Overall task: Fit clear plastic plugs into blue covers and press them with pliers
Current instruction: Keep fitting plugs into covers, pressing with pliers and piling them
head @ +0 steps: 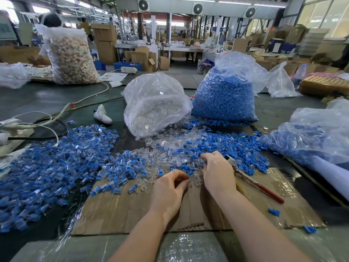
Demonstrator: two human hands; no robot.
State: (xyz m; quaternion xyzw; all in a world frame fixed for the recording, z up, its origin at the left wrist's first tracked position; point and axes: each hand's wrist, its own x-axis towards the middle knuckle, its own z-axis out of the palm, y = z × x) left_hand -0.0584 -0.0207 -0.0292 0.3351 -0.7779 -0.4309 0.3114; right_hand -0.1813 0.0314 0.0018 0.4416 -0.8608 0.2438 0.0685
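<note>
- No brand, label or legible writing shows on any bag, box or tool; sheets of paper [113,76] far back on the worktop [47,97] are too small to read.
- The left hand [168,191] hovers over the near edge of the loose clear plastic plugs [170,148], fingers curled toward the thumb in a pinching grip; whether anything sits between the fingertips cannot be told.
- The right hand [217,173] rests knuckles-up on the mixed pile, its fingertips curled down among the pieces and hidden; what its grip holds, if anything, cannot be told.
- The pliers [251,178] lie just beside the right hand on a flattened cardboard sheet [122,210], red handles pointing to the right; the hand hides part of the metal head.
- Loose blue covers [236,144] spread behind and right of the hands, touching the clear plugs.
- A broad heap of joined blue-and-clear pieces [47,163] fills the left, cut off by the frame edge.
- Behind stand a clear bag of plugs [154,103] and a bag of blue covers [222,99], side by side; a third bag with blue pieces [311,137] at right is cut off.
- A large bag of pale pieces [71,55] far left hides most of a person behind it.
- White cables [37,125] trail at left; the hall behind is blurred.
</note>
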